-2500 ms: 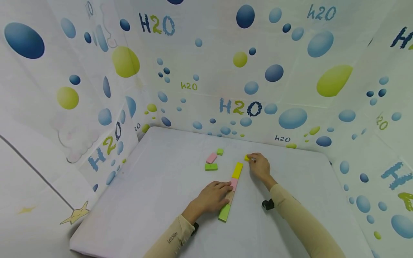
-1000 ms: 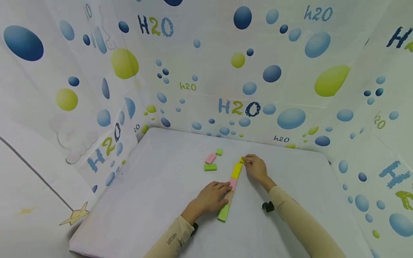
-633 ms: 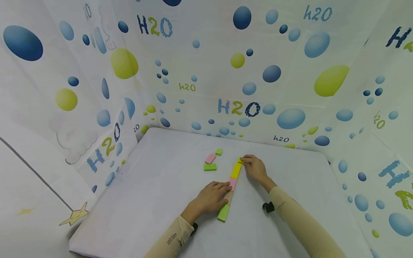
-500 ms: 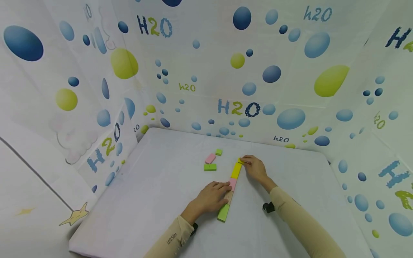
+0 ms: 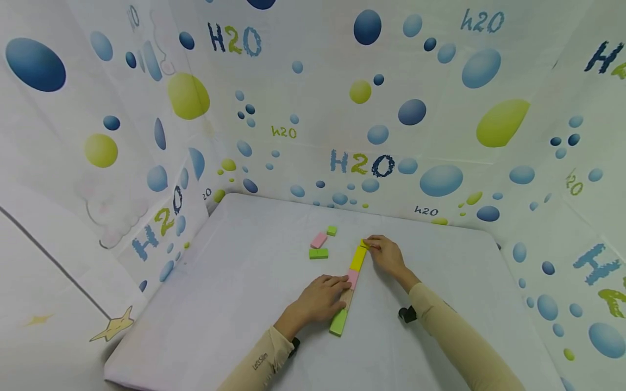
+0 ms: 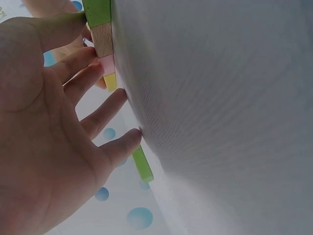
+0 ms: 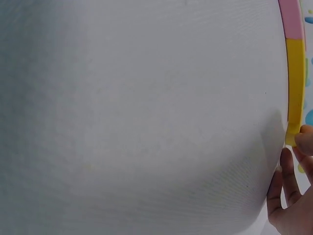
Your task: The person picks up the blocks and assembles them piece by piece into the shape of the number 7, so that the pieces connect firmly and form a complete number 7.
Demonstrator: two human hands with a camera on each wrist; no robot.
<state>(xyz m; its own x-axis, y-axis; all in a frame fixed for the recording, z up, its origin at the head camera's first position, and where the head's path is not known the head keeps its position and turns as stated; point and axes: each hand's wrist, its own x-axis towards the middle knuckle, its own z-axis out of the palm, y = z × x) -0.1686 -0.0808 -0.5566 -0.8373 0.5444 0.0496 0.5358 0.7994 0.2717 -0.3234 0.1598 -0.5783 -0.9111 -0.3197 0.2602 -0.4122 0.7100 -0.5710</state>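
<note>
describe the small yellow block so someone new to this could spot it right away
On the white table, find the row of coloured blocks leading away from the person. Its far end is the small yellow block, pinched by the right hand. It is plainly shorter than the long yellow block next to it.

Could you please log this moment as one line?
left hand: touching block row; right hand: pinching small yellow block at row's far end

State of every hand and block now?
Left hand: touching row
Right hand: pinching small yellow block
Small yellow block: row's far end
Long yellow block: in row
Near pink block: in row
Wooden block: in row
Long green block: row's near end
Far pink block: loose
Medium green block: loose
Small green block: loose
</note>
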